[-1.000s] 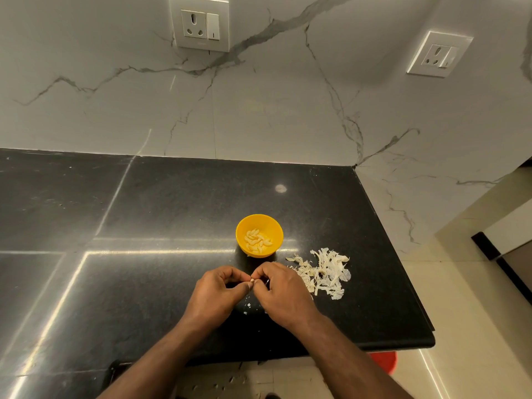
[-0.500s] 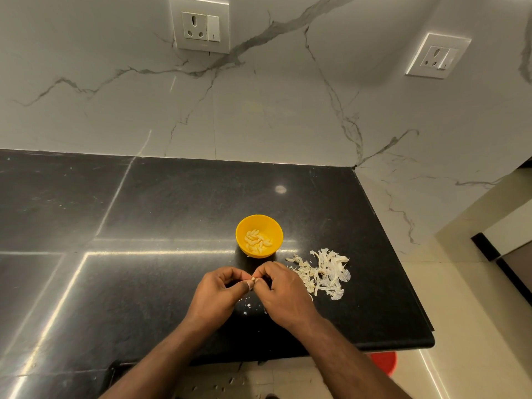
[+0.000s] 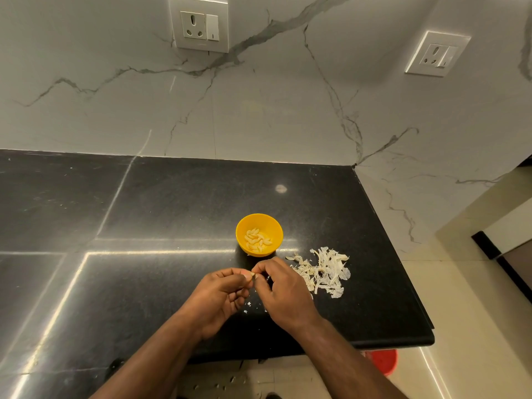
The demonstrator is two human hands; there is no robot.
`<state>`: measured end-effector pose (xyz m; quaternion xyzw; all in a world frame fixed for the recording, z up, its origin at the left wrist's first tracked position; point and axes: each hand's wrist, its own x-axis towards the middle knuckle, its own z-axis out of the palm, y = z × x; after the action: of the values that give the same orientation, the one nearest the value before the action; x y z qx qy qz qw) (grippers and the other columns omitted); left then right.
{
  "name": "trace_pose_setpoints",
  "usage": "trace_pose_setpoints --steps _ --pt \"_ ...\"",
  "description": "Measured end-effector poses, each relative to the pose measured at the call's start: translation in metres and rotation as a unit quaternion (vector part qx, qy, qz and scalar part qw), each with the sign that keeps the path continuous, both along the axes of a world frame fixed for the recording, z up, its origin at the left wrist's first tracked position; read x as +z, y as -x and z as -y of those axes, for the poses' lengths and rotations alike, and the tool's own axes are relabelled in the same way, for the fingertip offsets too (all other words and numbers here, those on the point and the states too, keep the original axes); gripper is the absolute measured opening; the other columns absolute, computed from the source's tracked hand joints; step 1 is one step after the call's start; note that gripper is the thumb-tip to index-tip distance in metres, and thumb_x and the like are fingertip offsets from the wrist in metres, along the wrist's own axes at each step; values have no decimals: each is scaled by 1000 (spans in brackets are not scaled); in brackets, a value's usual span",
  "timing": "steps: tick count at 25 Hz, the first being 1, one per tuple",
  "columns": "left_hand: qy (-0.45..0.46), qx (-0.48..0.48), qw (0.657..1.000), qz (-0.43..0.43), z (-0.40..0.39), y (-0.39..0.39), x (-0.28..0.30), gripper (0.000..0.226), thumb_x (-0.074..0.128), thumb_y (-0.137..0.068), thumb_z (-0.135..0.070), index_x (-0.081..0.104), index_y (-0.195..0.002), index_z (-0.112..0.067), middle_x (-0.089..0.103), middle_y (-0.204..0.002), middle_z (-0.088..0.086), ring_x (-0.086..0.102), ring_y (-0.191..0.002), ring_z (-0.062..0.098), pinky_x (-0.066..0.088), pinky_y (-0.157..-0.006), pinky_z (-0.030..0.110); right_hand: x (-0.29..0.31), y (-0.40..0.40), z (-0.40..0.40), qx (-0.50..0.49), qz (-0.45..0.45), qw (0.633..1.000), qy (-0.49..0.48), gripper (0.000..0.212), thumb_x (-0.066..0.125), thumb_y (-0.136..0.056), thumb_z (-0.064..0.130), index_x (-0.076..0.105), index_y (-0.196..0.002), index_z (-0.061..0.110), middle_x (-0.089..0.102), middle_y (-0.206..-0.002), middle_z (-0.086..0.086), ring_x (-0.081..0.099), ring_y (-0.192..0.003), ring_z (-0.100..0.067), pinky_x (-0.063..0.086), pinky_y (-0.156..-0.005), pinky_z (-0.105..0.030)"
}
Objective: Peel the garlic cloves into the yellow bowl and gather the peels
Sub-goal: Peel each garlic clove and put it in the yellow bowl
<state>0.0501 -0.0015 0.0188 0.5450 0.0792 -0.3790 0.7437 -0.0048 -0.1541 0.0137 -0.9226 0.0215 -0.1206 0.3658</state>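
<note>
Hands, left hand (image 3: 220,295) and right hand (image 3: 283,289), both pinch one garlic clove (image 3: 253,275) (near yellow bowl (image 3: 259,223)).

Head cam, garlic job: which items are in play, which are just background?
In play: left hand and right hand pinching a garlic clove; yellow bowl of peeled cloves; peel pile.

Background: two wall sockets; red object on floor; countertop.

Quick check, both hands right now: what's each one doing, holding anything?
Left hand: fingers curled, pinching a garlic clove at its fingertips.
Right hand: fingers curled, pinching the same clove from the other side.
</note>
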Motion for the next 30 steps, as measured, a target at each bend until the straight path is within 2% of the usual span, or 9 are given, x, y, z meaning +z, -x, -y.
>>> trace_pose_setpoints --steps 4,7,9,13,18,20,24,27,30 --pt "20 28 999 -1 -4 -3 0 10 69 -86 0 71 -95 -3 69 -86 13 63 -74 17 50 -66 25 8 -2 5 0 -36 997 -73 8 63 -93 21 70 -96 24 64 -91 16 59 -86 -4 49 -72 -22" --pt "23 32 999 8 -7 -5 -2 23 76 -74 -2 70 -96 -8 70 -89 11 64 -77 18 51 -66 26 13 -5 10 3 -110 972 -208 6 71 -89 20 74 -91 25 70 -84 7 65 -76 -8 58 -76 -35" --pt "21 24 999 18 -8 -6 -4 23 77 -69 -4 71 -91 -10 69 -87 10 63 -77 18 51 -66 27 12 -6 11 -1 -137 961 -242 6 73 -89 19 74 -91 24 72 -84 0 66 -71 -10 60 -76 -44" --pt "2 15 999 47 -8 -8 -4 14 75 -76 0 74 -83 -11 68 -87 14 61 -78 21 51 -65 27 10 -5 12 7 -125 966 -227 5 73 -89 20 72 -86 24 70 -78 1 64 -69 -11 58 -72 -44" --pt "12 30 999 38 -3 -7 -2 16 64 -85 7 71 -84 -8 67 -81 12 59 -72 18 47 -64 26 11 -3 9 -2 -66 971 -229 5 74 -87 19 72 -85 23 70 -77 0 65 -70 -21 55 -68 -40" --pt "21 34 999 28 -2 -7 -2 13 68 -80 4 71 -87 -7 67 -80 11 60 -71 17 48 -64 26 10 -4 9 0 -53 975 -217 5 74 -87 19 72 -86 24 69 -79 4 65 -72 -19 57 -67 -39" --pt "34 38 998 21 -5 -9 -2 23 73 -77 -6 69 -99 -4 69 -85 14 64 -74 19 52 -66 27 12 -5 12 -3 -56 978 -201 3 76 -86 20 74 -86 22 70 -83 11 65 -74 -13 57 -69 -32" --pt "-1 38 998 52 -5 -11 -4 20 75 -79 -3 68 -97 -6 69 -84 14 62 -78 24 52 -65 28 13 -6 13 -3 -58 981 -184 2 77 -84 17 75 -84 19 69 -79 12 65 -73 -10 53 -66 -23" --pt "-31 45 993 102 -2 -11 -6 18 75 -82 2 66 -95 -6 69 -82 14 60 -80 29 51 -67 32 12 -8 12 -10 -76 982 -173 1 76 -83 17 77 -82 18 70 -74 10 63 -68 -6 51 -63 -20"
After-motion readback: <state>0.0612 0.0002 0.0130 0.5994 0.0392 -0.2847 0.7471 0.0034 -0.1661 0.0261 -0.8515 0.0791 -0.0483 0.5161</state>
